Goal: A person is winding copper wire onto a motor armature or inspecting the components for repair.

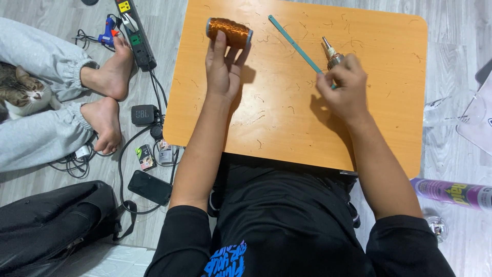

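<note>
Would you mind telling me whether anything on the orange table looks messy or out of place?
Yes: short snippets of copper wire lie scattered across the orange table, like loose offcuts. The rest looks orderly: the left hand grips a spool of copper wire, and the right hand holds a small tool beside a thin teal strip.

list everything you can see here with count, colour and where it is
spool of wire: 1, copper with grey ends, far left of table
table: 1, orange, centre
flat strip: 1, teal, on table, slanted
small motor part: 1, metal and copper, at right hand
wire scraps: many, copper, scattered on table
power strip: 1, black, floor left
glue gun: 1, blue, floor top left
phone: 1, black, floor
bag: 1, black, bottom left
spray can: 1, purple, floor right
cat: 1, tabby, left edge
another person's feet: 2, bare, left
left hand: holds spool
right hand: holds strip and motor part
</note>
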